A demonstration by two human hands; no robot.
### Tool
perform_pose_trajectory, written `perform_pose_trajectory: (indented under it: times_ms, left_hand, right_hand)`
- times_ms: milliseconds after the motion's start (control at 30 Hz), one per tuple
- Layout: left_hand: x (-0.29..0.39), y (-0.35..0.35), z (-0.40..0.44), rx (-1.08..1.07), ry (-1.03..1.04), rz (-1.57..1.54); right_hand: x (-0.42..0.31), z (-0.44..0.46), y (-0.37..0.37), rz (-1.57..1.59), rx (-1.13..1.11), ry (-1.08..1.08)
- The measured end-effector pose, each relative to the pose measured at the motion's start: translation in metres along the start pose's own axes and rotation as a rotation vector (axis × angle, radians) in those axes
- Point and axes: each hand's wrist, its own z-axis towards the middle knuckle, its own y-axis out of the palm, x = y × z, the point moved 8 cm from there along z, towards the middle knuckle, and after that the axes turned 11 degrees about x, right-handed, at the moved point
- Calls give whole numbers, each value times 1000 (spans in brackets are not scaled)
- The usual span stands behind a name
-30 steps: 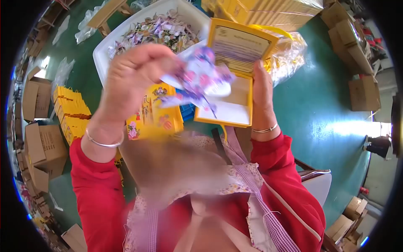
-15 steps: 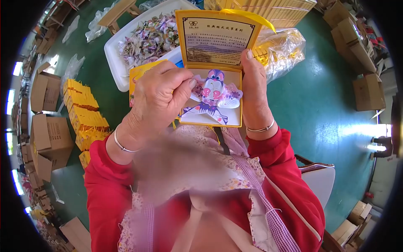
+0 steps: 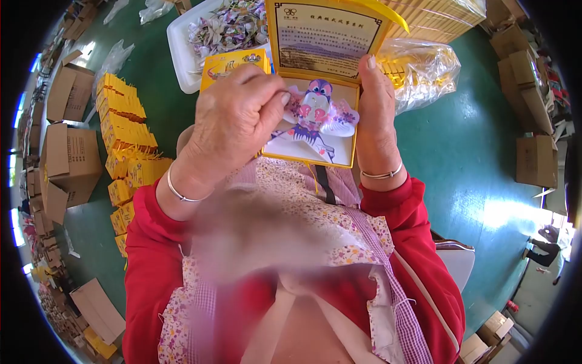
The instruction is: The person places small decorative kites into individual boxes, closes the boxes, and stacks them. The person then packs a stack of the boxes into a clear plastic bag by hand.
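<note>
An open yellow gift box (image 3: 342,159) with a white inside lies before me, its printed lid (image 3: 330,45) standing up at the back. Inside rests a small swallow-shaped kite (image 3: 316,109) with purple and pink patterns. My left hand (image 3: 233,121) is closed in a pinch at the kite's left wing; the fingertips hide that wing's edge. Along the box's right side, my right hand (image 3: 377,118) grips it, thumb up against the lid's edge. Another yellow box (image 3: 230,64) shows partly behind my left hand.
A white tub (image 3: 179,51) full of patterned pieces (image 3: 227,27) stands at the back left. Rows of yellow boxes (image 3: 124,130) and cardboard cartons (image 3: 76,155) sit on the green floor at left. A clear plastic bag (image 3: 424,73) with yellow contents lies behind my right hand.
The view has shifted, so the gift box and hands appear slightly higher and farther right. My left hand stays pinched at the kite's wing, and my right hand keeps its grip.
</note>
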Motion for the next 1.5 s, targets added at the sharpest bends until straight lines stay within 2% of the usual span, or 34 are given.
perform_pose_trajectory:
  times_ms: [167, 300, 400, 733, 867, 933, 967, 1000, 1033, 1100, 1133, 1233, 1267, 1367, 1400, 1500]
  left_hand:
    - [21, -25, 2, 142, 191, -37]
    - [54, -7, -17, -114, 267, -71]
    - [57, 6, -32, -197, 251, -90]
    - [52, 16, -52, -247, 180, -26]
    - [38, -11, -53, -121, 153, -90]
    - [-5, -13, -76, -60, -277, -322]
    - [-21, -12, -89, -23, -490, -445]
    - [-24, -2, -98, -39, -776, -806]
    - [-24, 3, -103, -90, -892, -943]
    - [-19, 14, -113, -200, -1118, -1222]
    - [-19, 11, -113, -175, -1160, -1253]
    - [-22, 8, -116, -177, -1263, -1181]
    - [-28, 9, -119, -126, -1129, -1131]
    - [-41, -5, -106, 7, -1207, -1106]
    - [-50, -11, -95, 79, -1132, -1126]
    - [-76, -31, -68, 174, -1016, -926]
  right_hand:
    - [8, 2, 3, 48, -37, 21]
    - [14, 1, 7, 115, -64, 60]
    - [16, 3, 5, 66, -14, 66]
    - [26, 1, 4, 45, -3, 17]
    - [49, 4, -13, 41, 45, 143]
    - [46, -9, -8, 152, 146, 189]
    - [45, -16, -7, 136, 28, 160]
    - [48, -22, -13, 118, -88, 129]
    - [47, -29, -11, 100, -200, 99]
    - [42, -40, -7, -105, -186, 12]
    - [43, -44, -5, 11, -221, 79]
    - [57, -44, -2, 106, -114, 258]
    - [59, -41, 0, 98, -115, 264]
    - [50, -35, 34, 103, -249, 214]
    - [46, -31, 46, 91, -376, 159]
    - [77, -4, 47, 321, -372, 300]
